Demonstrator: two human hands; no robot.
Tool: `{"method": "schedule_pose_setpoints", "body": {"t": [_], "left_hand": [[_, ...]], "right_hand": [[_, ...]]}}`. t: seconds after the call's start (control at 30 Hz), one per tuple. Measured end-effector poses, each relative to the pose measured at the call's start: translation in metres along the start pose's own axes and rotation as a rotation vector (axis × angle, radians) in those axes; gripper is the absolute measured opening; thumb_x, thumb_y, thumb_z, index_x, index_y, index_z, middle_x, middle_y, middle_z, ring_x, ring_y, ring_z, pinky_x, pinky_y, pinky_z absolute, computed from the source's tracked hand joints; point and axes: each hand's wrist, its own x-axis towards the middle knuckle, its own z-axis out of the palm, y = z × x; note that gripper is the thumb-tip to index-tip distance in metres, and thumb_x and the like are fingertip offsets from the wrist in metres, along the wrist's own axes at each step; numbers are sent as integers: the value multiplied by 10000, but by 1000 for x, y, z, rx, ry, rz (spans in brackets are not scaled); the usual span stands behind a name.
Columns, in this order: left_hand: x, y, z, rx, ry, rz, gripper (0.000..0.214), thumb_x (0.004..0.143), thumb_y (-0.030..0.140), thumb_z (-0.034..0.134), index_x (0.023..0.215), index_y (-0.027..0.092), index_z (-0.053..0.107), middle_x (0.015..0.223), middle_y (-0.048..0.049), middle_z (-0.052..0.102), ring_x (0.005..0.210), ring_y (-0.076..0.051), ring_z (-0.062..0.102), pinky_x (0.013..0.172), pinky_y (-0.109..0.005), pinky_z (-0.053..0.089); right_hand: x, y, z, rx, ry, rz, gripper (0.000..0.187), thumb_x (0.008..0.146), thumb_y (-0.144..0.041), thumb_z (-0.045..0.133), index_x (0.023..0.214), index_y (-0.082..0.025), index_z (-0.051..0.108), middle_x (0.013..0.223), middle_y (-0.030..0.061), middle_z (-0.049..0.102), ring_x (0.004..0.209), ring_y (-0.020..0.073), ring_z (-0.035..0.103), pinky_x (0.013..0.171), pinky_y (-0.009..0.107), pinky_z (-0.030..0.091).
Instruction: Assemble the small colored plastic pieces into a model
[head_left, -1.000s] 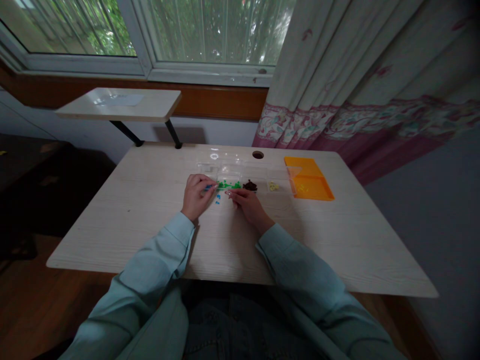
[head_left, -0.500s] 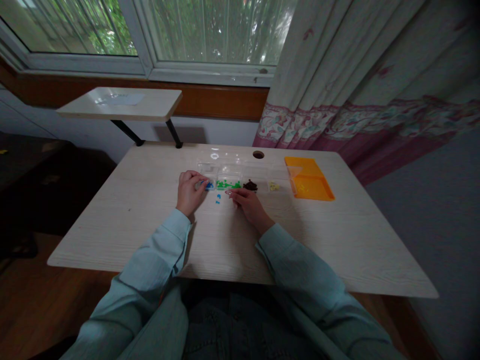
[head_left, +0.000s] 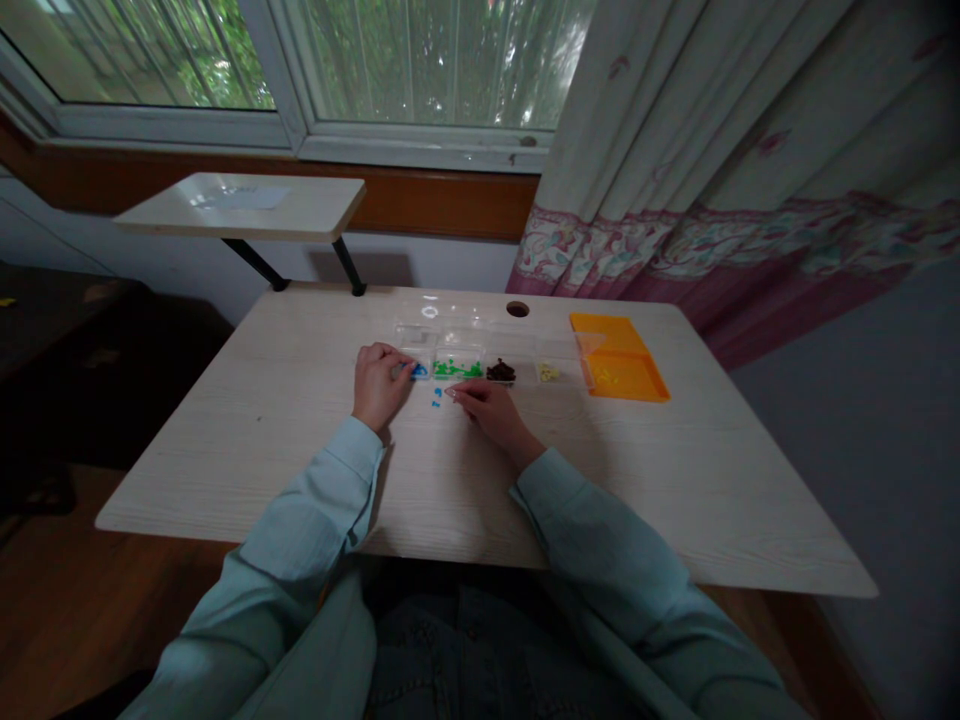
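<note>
A clear plastic compartment box (head_left: 517, 345) lies on the table with its lid side toward the window. Its front row holds small blue pieces (head_left: 420, 370), green pieces (head_left: 457, 370), dark brown pieces (head_left: 501, 371) and pale yellow pieces (head_left: 548, 373). Fingers of my left hand (head_left: 379, 386) curl over the box's left end, their tips at the blue compartment. In front of the green compartment, my right hand (head_left: 491, 408) is closed in a pinch; what its fingertips hold is too small to make out. Just left of those fingertips, a few loose blue bits (head_left: 436, 398) lie on the wood.
An orange tray (head_left: 626, 365) sits by the box's right end, with some yellow bits in it. Behind the box is a round hole (head_left: 517, 310) in the tabletop (head_left: 480, 500). A raised shelf (head_left: 247, 207) on black legs stands at the back left, and a curtain (head_left: 675, 200) hangs at the back right.
My right hand has shifted slightly left and toward me, bringing its pinched fingertips nearer the loose blue bits. My left hand stays at the box's left end.
</note>
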Motion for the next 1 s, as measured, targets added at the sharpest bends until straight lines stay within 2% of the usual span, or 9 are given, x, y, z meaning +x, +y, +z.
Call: {"method": "schedule_pose_setpoints", "body": {"t": [0.2, 0.33, 0.8, 1.0], "left_hand": [[-1, -5, 2, 12, -14, 8, 179, 846, 357, 625, 857, 221, 740, 884, -70, 596, 909, -241, 518, 835, -428, 420], [-2, -7, 3, 20, -22, -1, 165, 839, 345, 634, 842, 219, 739, 882, -71, 591, 911, -245, 507, 829, -428, 420], [-2, -3, 1, 27, -8, -10, 165, 865, 307, 605, 851, 208, 736, 887, -77, 589, 915, -246, 503, 836, -417, 414], [-1, 3, -2, 10, 13, 1, 176, 870, 320, 594, 871, 215, 736, 886, -67, 593, 902, -239, 514, 838, -412, 422]], "right_hand": [[0, 0, 7, -308, 4, -221, 153, 799, -333, 673, 772, -209, 759, 678, 24, 630, 694, 154, 536, 694, 289, 392], [-1, 5, 11, -395, -28, -285, 112, 824, -261, 659, 816, -210, 758, 724, 34, 646, 738, 160, 547, 740, 300, 395], [-3, 10, 16, -554, 0, -297, 118, 818, -159, 642, 877, -177, 744, 782, 48, 639, 736, 164, 551, 724, 293, 430], [-3, 11, 18, -625, -13, -314, 119, 839, -145, 624, 883, -150, 735, 838, 72, 642, 797, 173, 569, 767, 293, 448]]}}
